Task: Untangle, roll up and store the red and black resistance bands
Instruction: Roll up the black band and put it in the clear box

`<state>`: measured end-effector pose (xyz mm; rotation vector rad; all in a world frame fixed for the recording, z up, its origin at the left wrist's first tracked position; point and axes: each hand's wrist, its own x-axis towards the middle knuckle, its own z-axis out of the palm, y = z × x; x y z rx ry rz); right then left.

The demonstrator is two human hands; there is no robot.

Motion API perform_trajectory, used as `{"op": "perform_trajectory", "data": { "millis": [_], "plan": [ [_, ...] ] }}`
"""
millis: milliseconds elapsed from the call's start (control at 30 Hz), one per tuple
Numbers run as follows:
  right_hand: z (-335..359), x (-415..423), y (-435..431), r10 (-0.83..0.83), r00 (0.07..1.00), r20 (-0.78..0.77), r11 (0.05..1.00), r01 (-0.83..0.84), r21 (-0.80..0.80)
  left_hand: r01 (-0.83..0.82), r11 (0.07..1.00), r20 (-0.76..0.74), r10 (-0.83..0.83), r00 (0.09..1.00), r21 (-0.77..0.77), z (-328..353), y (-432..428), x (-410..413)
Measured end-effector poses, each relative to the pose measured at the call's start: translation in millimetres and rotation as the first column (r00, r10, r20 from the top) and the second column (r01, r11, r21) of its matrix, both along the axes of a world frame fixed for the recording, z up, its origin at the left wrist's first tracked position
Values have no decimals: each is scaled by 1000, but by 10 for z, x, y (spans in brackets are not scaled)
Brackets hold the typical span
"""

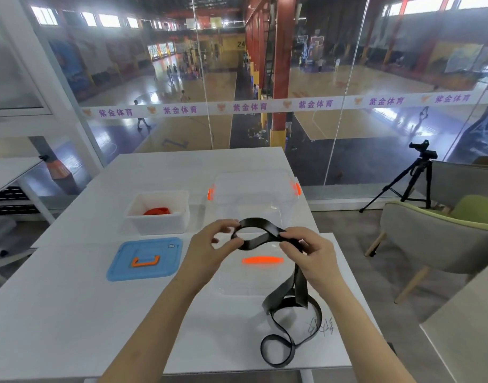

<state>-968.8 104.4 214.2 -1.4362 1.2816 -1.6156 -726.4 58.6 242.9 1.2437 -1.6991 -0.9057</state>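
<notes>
A long black resistance band [288,305] is held up over the white table [71,299]. My left hand [209,244] pinches one end of its upper loop, and my right hand [309,255] grips the band a little further along. Between the hands the band forms a twisted loop. Below my right hand it hangs down and lies in loose coils on the table near the front edge. The red band [156,211] sits rolled inside a white bin [158,225] at the left back.
A clear storage box [254,194] with orange latches stands behind my hands, its clear lid [262,272] with an orange handle lying under them. A blue lid [146,258] lies left. Glass wall behind; chair [431,244] and tripod [414,178] at right.
</notes>
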Motion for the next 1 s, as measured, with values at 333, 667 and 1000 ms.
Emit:
{"op": "perform_trajectory", "data": {
  "millis": [333, 667, 1000],
  "plan": [
    [34, -9, 59, 26, 982, -186, 999, -30, -19, 138, 989, 231, -122, 965, -53, 120, 32, -111],
    [61, 86, 146, 59, 973, -223, 998, -59, 9, 234, 965, 208, -255, 944, 121, 71, 47, -274],
    [-15, 129, 173, 77, 997, -14, 989, -74, 125, 172, 980, -162, -154, 975, 101, 89, 99, -352]
  ]
}}
